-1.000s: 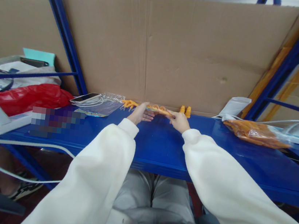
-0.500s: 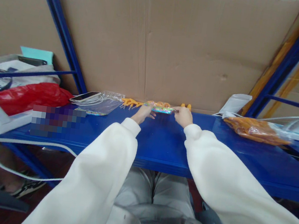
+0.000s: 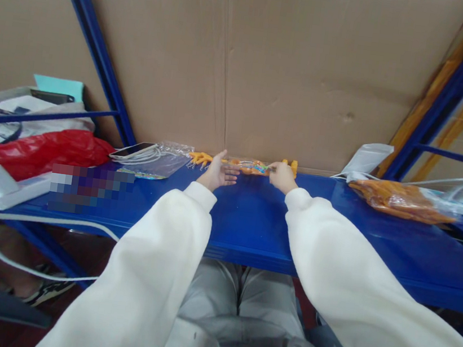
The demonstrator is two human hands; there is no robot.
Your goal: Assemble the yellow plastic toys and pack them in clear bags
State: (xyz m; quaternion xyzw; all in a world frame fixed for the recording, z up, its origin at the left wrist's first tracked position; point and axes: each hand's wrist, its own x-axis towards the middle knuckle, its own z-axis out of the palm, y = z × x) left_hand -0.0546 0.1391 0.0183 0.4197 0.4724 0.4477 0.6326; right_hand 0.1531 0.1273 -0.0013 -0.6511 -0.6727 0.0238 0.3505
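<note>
Two hands (image 3: 216, 174), one held packet (image 3: 251, 167), two white sleeves (image 3: 157, 249), one phone (image 3: 139, 151), one red bag (image 3: 44, 150)

Left hand (image 3: 216, 174): open, thumb up, fingers extended toward right hand, slightly spread.
Right hand (image 3: 281, 177): fingers curled, thumb and index drawn together in a pinch, tip side pointing left.
Hand gap: hands apart, not touching, about level with each other.
Left arm (image 3: 156, 254): reaching forward from lower left, angled inward, white sleeve down to the wrist.
Right arm (image 3: 338, 273): forward from lower right, also angled inward, same white sleeve.
Wrists: both bare just past the cuffs.
Legs (image 3: 215, 294): seated, thighs side by side, between the arms.
</note>
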